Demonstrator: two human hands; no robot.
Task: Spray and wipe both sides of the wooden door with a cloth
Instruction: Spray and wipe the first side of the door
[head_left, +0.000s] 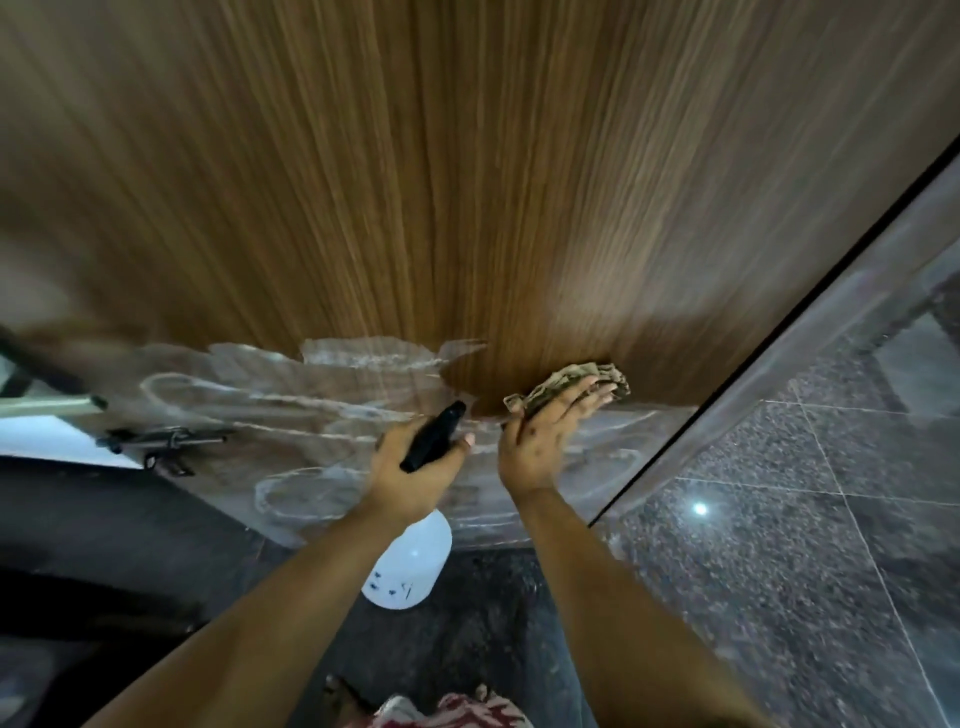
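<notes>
Wooden door (467, 182) is filling the view, its lower part streaked with wet film. Left hand (410, 467) is gripping the spray bottle (410, 561) by its black head; right hand (545, 441), fingers extended, is pressing the cloth (576, 382) against the door.
</notes>
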